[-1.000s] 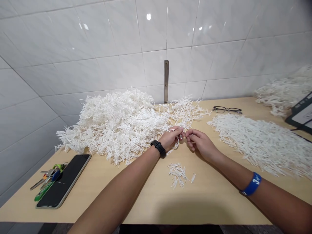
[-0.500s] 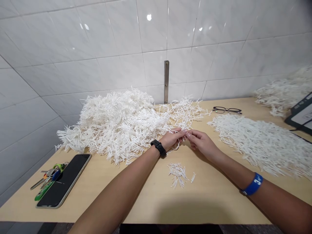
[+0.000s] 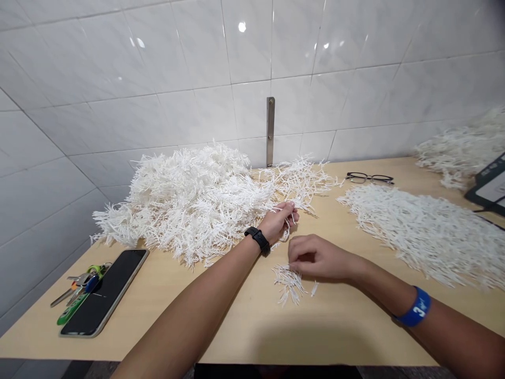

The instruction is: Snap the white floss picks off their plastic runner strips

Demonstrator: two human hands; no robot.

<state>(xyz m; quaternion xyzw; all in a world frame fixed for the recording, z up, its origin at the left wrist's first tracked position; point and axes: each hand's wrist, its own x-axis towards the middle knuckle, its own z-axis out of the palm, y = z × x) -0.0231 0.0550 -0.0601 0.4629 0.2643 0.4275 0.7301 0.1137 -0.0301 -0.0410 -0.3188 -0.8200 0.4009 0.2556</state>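
My left hand (image 3: pixel 279 221) is closed on a thin white branched strand (image 3: pixel 288 229), whose ends stick out past the fingers. It rests at the right side of a big heap of tangled white strands (image 3: pixel 189 197). My right hand (image 3: pixel 315 257) has its fingers pinched together at the top edge of a small pile of short white pieces (image 3: pixel 290 284). Whatever lies between those fingertips is hidden. A single short piece (image 3: pixel 314 288) lies just right of the small pile. Beyond my left hand a looser cluster of strands (image 3: pixel 302 179) spreads out.
A wide layer of white strands (image 3: pixel 426 231) covers the right of the table, with eyeglasses (image 3: pixel 370 178) behind it. A dark-framed device (image 3: pixel 491 184) stands at the far right beside another heap (image 3: pixel 465 147). A phone (image 3: pixel 104 292) and keys (image 3: pixel 81 287) lie left. A tiled wall (image 3: pixel 197 68) rises behind.
My right hand has parted from the left and come down toward me, to the small pile of pieces. My left hand stays nearly in place, still gripping the strand.
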